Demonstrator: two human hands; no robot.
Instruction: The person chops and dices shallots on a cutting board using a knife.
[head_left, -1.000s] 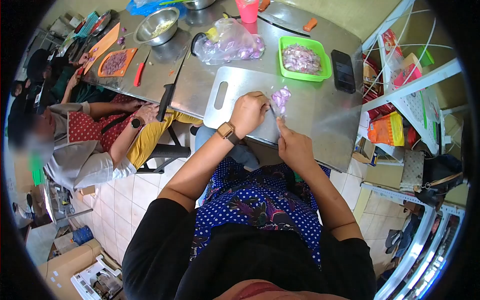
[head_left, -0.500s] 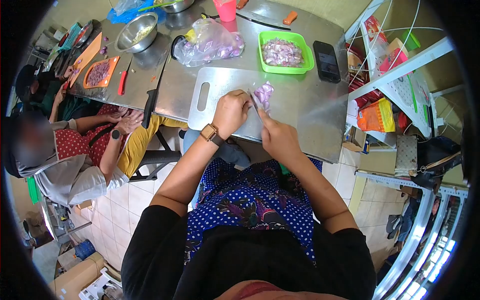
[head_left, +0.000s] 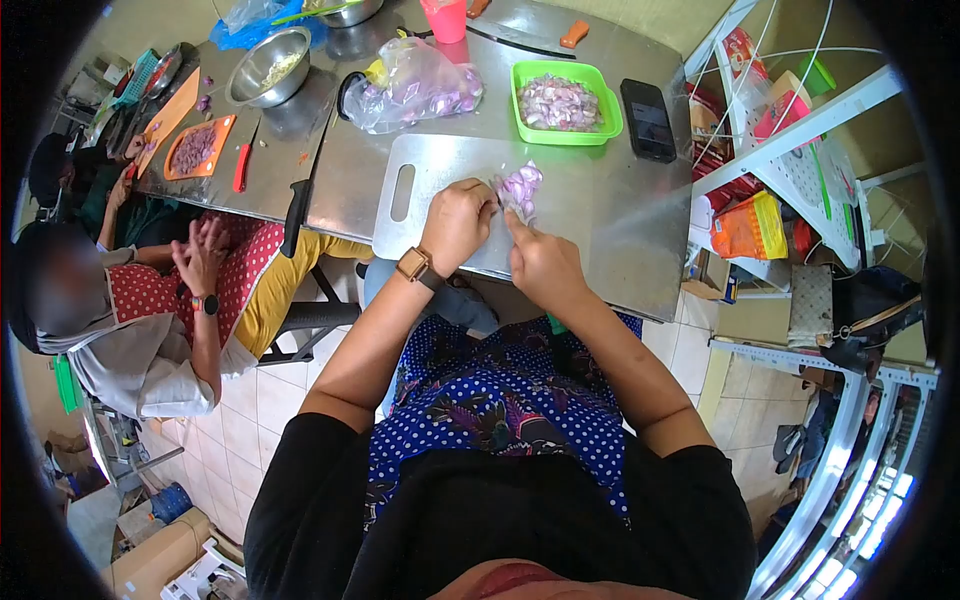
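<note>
My right hand [head_left: 548,265] is closed round a knife, index finger stretched along it; the blade [head_left: 503,198] shows only in part. Beside the blade, my left hand [head_left: 460,222] is curled with fingertips pressed together, and whatever it holds is hidden behind the fingers. Sliced purple shallots [head_left: 522,186] lie in a small heap just right of the blade. Under my left hand is a pale cutting board [head_left: 433,160] with a slot handle. Farther back stands a green container [head_left: 614,128] of chopped shallots, with a plastic bag of shallots [head_left: 425,85] to its left.
A phone [head_left: 648,120] lies right of the container. To the left are a steel bowl [head_left: 268,72], an orange board with chopped shallots [head_left: 198,148], a red-handled knife [head_left: 242,167] and a black-handled knife [head_left: 295,215]. A co-worker [head_left: 160,320] sits left; a shelf [head_left: 800,130] stands right.
My right hand and the knife have shifted slightly toward me and left. The left hand stays curled in place. The seated co-worker's hands have lifted from the lap and moved left.
</note>
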